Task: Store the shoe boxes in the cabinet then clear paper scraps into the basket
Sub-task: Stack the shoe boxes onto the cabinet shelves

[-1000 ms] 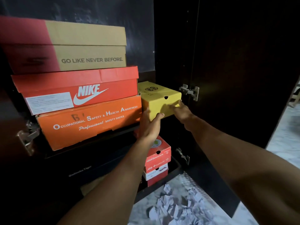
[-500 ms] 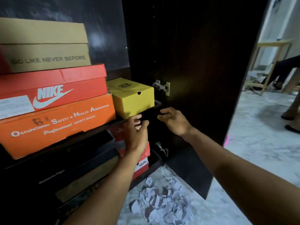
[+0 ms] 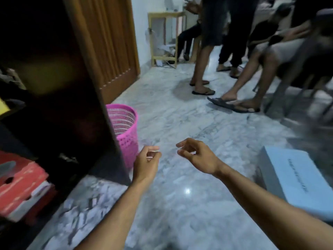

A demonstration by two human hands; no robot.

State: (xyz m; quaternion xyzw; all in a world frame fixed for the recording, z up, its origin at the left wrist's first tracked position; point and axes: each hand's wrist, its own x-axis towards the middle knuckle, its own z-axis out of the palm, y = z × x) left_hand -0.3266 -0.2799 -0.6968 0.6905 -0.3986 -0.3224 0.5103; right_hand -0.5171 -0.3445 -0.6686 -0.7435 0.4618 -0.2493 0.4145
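A light blue shoe box (image 3: 295, 179) lies on the marble floor at the right. My right hand (image 3: 196, 156) hovers in mid-air left of it, fingers loosely curled, holding nothing. My left hand (image 3: 146, 164) hangs beside the pink mesh basket (image 3: 124, 130), fingers loosely curled and empty. The basket stands behind the open dark cabinet door (image 3: 72, 105). Red shoe boxes (image 3: 19, 184) sit low in the cabinet at the left. White paper scraps (image 3: 81, 208) lie scattered on the floor below the door. A corner of the yellow box (image 3: 3, 107) shows at the far left.
Several people stand and sit at the back right, their sandalled feet (image 3: 232, 103) on the floor. A small wooden table (image 3: 164, 37) stands by the far wall, next to a brown wooden door (image 3: 111, 44). Bare marble floor (image 3: 189, 123) lies between my hands and the people.
The view has swung right, away from the cabinet shelves. Both hands have left the yellow box on its shelf and now hang over the floor, with the basket and blue box in sight.
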